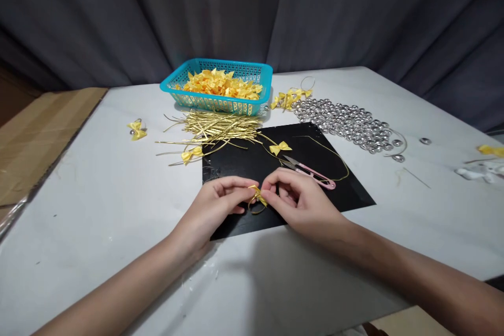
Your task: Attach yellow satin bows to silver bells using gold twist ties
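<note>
Fingers (239, 197) of the left hand (214, 203) and the right hand (302, 198) pinch a small yellow satin bow (259, 196) with a thin gold cord loop (258, 213), over the near part of a flat black mat (246, 224) on the white surface (114, 210). Work seems partway along: one yellow bow with a silver bead (136, 130) lies off left, apparently assembled, while a turquoise plastic basket (200, 102) heaped with loose yellow bows (218, 84), metallic gold strips (220, 126) and shiny silver beads (346, 122) look unused. The held bow's long axis appears to slant from far left to near right, its ends partly hidden; the loop hangs toward the person.
</note>
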The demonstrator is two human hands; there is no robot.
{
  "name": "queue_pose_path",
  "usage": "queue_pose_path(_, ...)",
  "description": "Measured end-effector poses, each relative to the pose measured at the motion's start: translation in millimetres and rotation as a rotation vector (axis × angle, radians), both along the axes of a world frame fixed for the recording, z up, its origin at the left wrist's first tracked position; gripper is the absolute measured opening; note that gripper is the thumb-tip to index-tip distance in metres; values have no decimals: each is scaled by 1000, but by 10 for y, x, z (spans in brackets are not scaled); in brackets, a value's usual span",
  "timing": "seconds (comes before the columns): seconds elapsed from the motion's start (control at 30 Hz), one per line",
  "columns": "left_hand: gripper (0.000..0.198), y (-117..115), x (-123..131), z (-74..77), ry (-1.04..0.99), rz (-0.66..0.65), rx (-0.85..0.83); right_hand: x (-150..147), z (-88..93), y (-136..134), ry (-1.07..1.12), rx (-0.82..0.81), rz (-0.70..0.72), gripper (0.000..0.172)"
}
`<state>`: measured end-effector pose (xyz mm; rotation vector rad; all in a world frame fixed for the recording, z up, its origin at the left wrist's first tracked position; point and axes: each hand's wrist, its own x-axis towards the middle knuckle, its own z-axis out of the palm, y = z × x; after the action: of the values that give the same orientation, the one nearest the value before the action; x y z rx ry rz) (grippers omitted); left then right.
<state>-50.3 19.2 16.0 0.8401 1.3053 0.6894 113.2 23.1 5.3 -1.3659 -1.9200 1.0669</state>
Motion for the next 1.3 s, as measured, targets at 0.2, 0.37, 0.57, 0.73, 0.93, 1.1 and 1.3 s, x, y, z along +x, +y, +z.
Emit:
queue_pose_path(0.2,13,-11,7,6,-4,112,2,-16,-5,-63,-23,120,5,10)
queue_pose_path(0.37,15,-11,-4,-7,-92,112,6,-10,-22,-75,-29,134,19,10)
queue_pose_path(0.57,14,-11,-17,-18,-44,67,21,-5,-46,-15,-3,78,4,9)
queue_pose_path(0.73,15,-12,-6,-31,-8,98,70,-16,43,-4,152,-101,-3,12)
queue_pose_path(0.93,14,-16,2,-24,17,63,51,-31,36,7,144,-259,44,14)
queue_pose_path(1.1,14,-9,-5,-17,18,57,43,-10,-42,10,21,4,-27,13)
queue_pose_path(1.3,13,-12,1,-8,8,46,46,-32,-53,8,4,2,-39,12)
